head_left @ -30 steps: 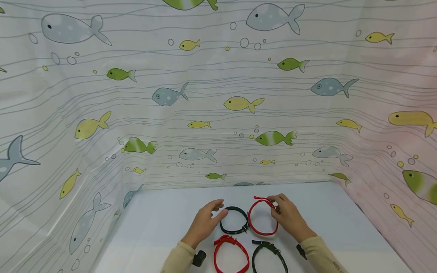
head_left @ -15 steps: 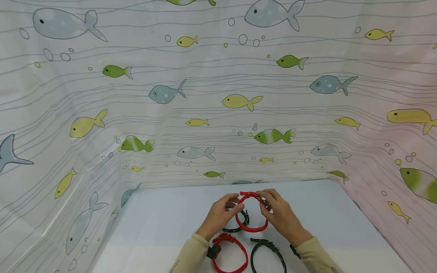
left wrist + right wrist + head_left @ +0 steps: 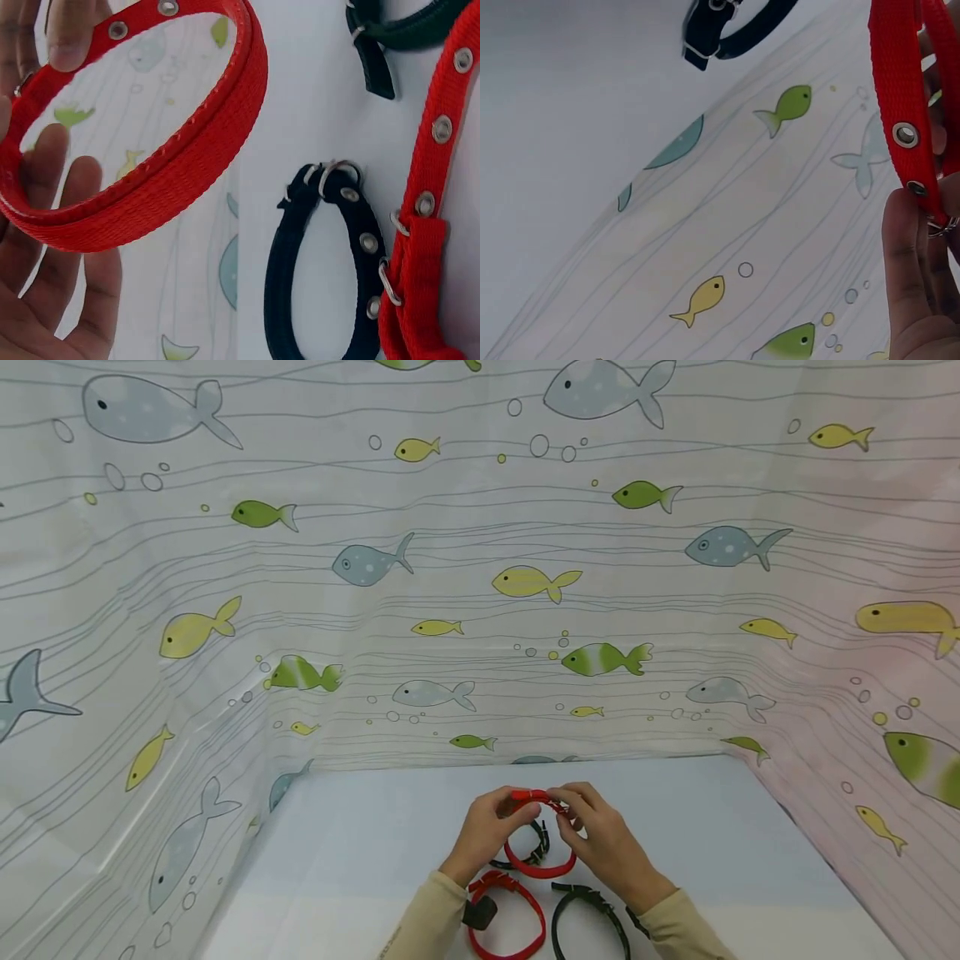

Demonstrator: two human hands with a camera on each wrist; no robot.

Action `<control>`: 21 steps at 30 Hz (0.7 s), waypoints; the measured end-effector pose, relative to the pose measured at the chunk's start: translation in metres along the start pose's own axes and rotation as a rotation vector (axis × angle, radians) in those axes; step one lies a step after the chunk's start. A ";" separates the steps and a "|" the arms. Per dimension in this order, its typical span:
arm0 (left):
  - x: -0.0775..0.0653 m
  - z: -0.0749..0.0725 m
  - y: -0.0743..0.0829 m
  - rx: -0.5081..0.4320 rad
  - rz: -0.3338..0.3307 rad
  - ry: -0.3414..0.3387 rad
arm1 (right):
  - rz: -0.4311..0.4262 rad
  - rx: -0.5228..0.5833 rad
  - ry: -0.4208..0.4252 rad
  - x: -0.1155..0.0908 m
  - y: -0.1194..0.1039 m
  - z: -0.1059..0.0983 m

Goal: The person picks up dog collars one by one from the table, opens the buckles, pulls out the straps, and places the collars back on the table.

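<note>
Bright, even, soft indoor light, faint shadows only, no harsh glare, head view sharp but bowed at its edges like a wide lens, a pinkish tint at its right side, both wrist views close, fingers near the lens softly blurred

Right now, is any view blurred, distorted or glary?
Head view: evenly lit, sharp, no glare, curtain lines bowing toward the edges. Left wrist view: the red collar is crisp, the left hand slightly soft. Right wrist view: the right hand is blurred and dim.
</note>
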State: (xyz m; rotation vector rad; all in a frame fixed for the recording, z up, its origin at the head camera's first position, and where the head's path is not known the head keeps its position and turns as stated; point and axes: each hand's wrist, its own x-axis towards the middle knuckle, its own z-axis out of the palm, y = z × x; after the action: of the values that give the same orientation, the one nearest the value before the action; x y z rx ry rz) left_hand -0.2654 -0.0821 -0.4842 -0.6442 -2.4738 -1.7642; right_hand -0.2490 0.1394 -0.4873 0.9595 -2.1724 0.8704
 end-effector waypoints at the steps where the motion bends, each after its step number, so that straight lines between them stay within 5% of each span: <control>1: 0.000 0.000 0.000 -0.001 0.003 0.008 | -0.001 -0.002 -0.002 0.000 -0.001 0.001; 10: -0.004 -0.001 -0.001 -0.051 0.035 0.011 | 0.076 -0.023 -0.030 0.000 -0.004 0.002; 21: -0.007 -0.001 0.001 -0.076 0.025 -0.098 | 0.231 0.005 -0.109 0.008 -0.008 -0.008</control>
State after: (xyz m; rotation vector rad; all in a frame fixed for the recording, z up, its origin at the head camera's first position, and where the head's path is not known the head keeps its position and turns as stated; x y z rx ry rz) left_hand -0.2591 -0.0848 -0.4851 -0.7815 -2.4582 -1.8700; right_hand -0.2454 0.1376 -0.4741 0.7845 -2.4103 0.9500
